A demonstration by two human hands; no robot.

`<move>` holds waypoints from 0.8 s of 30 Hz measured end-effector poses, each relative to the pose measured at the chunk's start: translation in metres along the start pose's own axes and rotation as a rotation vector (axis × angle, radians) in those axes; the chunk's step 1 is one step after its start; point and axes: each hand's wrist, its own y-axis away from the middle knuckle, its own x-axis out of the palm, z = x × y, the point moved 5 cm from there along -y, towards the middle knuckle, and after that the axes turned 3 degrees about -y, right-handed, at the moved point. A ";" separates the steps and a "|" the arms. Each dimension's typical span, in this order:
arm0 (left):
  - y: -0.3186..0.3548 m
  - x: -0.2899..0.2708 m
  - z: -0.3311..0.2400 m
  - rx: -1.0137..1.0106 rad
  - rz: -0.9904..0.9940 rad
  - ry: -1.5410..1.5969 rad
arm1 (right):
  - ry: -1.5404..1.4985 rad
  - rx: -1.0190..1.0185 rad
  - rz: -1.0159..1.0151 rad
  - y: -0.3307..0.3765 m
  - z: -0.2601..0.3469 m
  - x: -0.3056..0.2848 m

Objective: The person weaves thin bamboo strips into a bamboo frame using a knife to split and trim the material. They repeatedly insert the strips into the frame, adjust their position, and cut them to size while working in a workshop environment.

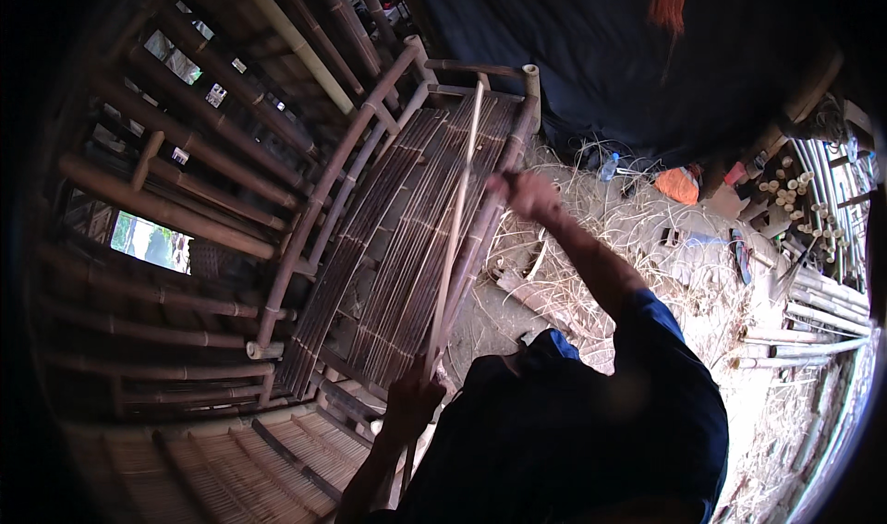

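Observation:
A long, pale bamboo strip (455,224) runs lengthwise over a bamboo bench (393,237) with a slatted seat. My left hand (413,401) is wrapped round the strip near its lower part, and a length of it shows below my fist. My right hand (525,195), on an outstretched arm, is closed beside the strip, over the bench's right rail. It is slightly blurred, and whatever its fingers hold, if anything, is hidden. The strip's far end reaches toward the bench's far end rail.
Thin bamboo shavings (591,265) litter the ground on the right. Farther off lie an orange bag (678,185), a blue bottle (608,166) and stacked bamboo poles (818,307). A dark sheet (628,53) hangs behind. Bamboo railings (185,187) stand on the left.

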 end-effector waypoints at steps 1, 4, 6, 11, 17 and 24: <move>0.006 0.001 0.005 -0.015 0.032 -0.015 | 0.049 0.223 0.068 -0.012 -0.029 -0.012; 0.024 -0.001 0.012 -0.090 0.071 -0.039 | 0.248 0.181 -0.042 -0.032 -0.064 -0.051; 0.032 0.001 0.016 -0.115 0.082 -0.064 | 0.175 0.272 0.030 -0.043 -0.067 -0.075; 0.029 0.016 0.026 -0.080 0.078 -0.109 | 0.154 0.846 -0.315 -0.036 -0.204 -0.114; -0.039 0.020 0.046 -0.098 0.031 -0.033 | 0.007 0.518 0.036 -0.010 -0.103 -0.040; -0.137 0.027 -0.003 0.011 -0.047 0.354 | -0.338 -0.132 0.413 0.129 0.111 0.030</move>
